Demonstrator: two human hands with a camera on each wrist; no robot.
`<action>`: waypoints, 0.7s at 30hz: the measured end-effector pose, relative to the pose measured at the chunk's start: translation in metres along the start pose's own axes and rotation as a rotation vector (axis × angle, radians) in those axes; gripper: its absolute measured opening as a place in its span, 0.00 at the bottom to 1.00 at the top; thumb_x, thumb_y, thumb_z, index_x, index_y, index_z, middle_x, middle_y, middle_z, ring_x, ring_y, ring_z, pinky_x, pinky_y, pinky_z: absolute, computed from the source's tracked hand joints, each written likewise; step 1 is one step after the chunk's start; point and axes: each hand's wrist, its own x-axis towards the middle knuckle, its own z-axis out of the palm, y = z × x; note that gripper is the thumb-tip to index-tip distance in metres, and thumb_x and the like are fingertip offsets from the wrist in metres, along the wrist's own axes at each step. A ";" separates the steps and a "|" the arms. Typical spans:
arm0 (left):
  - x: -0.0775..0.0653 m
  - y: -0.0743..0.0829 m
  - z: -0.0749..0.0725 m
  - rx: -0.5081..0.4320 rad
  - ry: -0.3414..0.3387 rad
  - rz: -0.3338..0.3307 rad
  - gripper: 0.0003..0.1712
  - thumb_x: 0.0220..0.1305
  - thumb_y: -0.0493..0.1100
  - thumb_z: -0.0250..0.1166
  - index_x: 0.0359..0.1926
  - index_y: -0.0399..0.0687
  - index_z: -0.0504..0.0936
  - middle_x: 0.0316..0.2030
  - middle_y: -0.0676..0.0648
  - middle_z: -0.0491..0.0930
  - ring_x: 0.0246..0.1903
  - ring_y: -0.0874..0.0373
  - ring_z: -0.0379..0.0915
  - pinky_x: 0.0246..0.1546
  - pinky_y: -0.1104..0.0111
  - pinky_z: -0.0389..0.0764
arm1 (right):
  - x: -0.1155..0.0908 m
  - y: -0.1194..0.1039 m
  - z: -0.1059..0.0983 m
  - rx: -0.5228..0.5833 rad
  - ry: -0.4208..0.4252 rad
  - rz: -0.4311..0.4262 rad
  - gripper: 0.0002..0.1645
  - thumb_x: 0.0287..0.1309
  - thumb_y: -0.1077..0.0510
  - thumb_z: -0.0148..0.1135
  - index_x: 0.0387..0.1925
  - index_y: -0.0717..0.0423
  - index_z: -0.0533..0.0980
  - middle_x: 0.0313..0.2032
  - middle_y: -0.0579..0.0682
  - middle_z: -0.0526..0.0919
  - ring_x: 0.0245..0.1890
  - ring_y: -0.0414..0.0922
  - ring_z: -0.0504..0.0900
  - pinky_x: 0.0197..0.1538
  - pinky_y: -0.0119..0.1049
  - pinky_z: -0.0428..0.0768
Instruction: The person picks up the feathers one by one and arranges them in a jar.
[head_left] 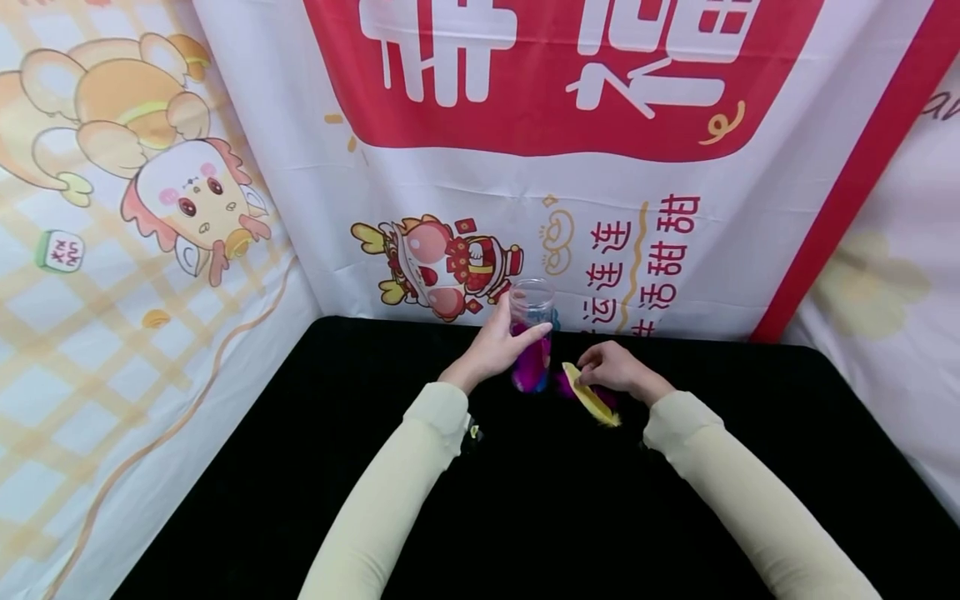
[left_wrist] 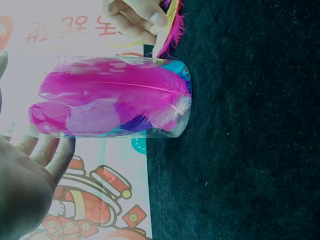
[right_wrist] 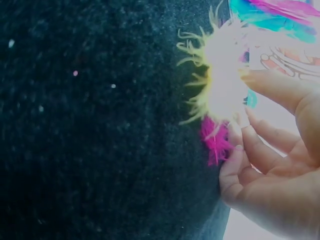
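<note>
A clear cylindrical jar (head_left: 532,350) stands upright near the table's back edge, with magenta, purple and blue feathers (left_wrist: 110,95) inside. My left hand (head_left: 498,340) grips it from the left side, thumb across the front. To the right of the jar, my right hand (head_left: 615,368) pinches a yellow feather (head_left: 588,396) between thumb and fingers. A magenta feather (right_wrist: 216,142) shows just behind the yellow one, also at the right fingers. In the right wrist view the yellow feather is washed out by glare. Both feathers are outside the jar, beside its wall.
A black cloth covers the table (head_left: 555,517). Behind it hangs a white and red printed curtain (head_left: 480,175), close to the jar. Another printed cloth (head_left: 127,250) lines the left side. Tiny specks (right_wrist: 75,73) lie on the black cloth.
</note>
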 end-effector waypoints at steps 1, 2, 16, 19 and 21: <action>0.000 0.000 0.000 -0.002 0.001 0.002 0.45 0.70 0.60 0.66 0.75 0.49 0.54 0.65 0.44 0.67 0.67 0.48 0.67 0.70 0.53 0.67 | 0.000 0.000 0.000 0.008 0.005 0.004 0.23 0.59 0.59 0.72 0.53 0.67 0.80 0.40 0.54 0.87 0.40 0.45 0.84 0.49 0.42 0.82; 0.000 0.000 0.000 -0.004 0.004 0.003 0.44 0.70 0.60 0.66 0.75 0.49 0.54 0.65 0.44 0.67 0.67 0.47 0.67 0.70 0.53 0.67 | 0.001 0.000 0.001 0.014 0.010 0.006 0.22 0.60 0.60 0.72 0.52 0.67 0.80 0.39 0.54 0.87 0.40 0.45 0.84 0.49 0.42 0.82; -0.003 -0.004 0.002 -0.021 0.004 -0.008 0.44 0.70 0.57 0.66 0.76 0.50 0.53 0.65 0.41 0.69 0.65 0.48 0.69 0.69 0.53 0.68 | -0.004 0.005 0.006 0.080 -0.018 0.010 0.20 0.60 0.62 0.71 0.50 0.68 0.79 0.37 0.53 0.83 0.36 0.45 0.79 0.43 0.38 0.79; -0.003 -0.002 0.000 -0.015 0.008 0.000 0.45 0.70 0.58 0.66 0.76 0.49 0.53 0.64 0.41 0.70 0.65 0.49 0.69 0.69 0.53 0.68 | -0.004 0.005 0.004 0.103 -0.018 0.000 0.18 0.60 0.62 0.70 0.49 0.69 0.79 0.36 0.52 0.82 0.36 0.45 0.78 0.43 0.38 0.78; -0.003 -0.002 -0.001 -0.012 0.011 0.006 0.45 0.70 0.58 0.66 0.76 0.48 0.53 0.64 0.42 0.70 0.64 0.49 0.69 0.69 0.53 0.68 | -0.004 0.005 0.003 0.118 -0.015 -0.008 0.18 0.60 0.63 0.70 0.49 0.69 0.79 0.35 0.51 0.82 0.36 0.45 0.78 0.43 0.38 0.79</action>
